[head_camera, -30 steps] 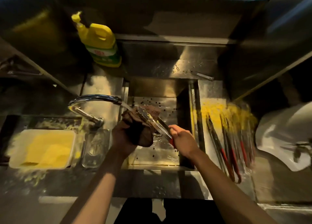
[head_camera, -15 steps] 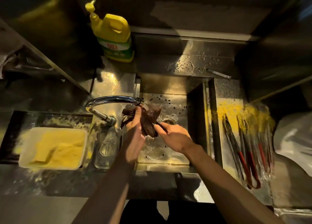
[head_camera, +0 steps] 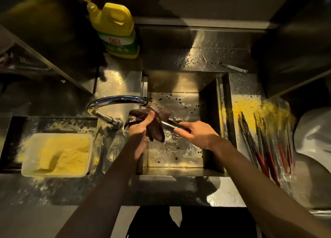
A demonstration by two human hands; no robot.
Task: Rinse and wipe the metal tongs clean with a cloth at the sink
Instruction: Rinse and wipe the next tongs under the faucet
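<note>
My right hand (head_camera: 196,134) grips the red-handled end of a pair of metal tongs (head_camera: 171,125) over the steel sink (head_camera: 213,123). The tongs' far end is buried in a dark brown cloth (head_camera: 155,128) that my left hand (head_camera: 141,128) clutches around it. Water runs from the curved chrome faucet (head_camera: 118,101) onto the cloth and into the basin. Small dark specks dot the sink floor.
Several more red-handled tongs (head_camera: 265,148) lie on the yellow-dusted counter right of the sink. A white tub of yellow powder (head_camera: 59,155) sits at the left, a clear glass container (head_camera: 112,148) beside it. A yellow detergent bottle (head_camera: 114,28) stands behind the faucet.
The cloth in my left hand has closed over the tongs, whose bare metal arms showed a second ago. My right hand has shifted slightly and still holds the handle.
</note>
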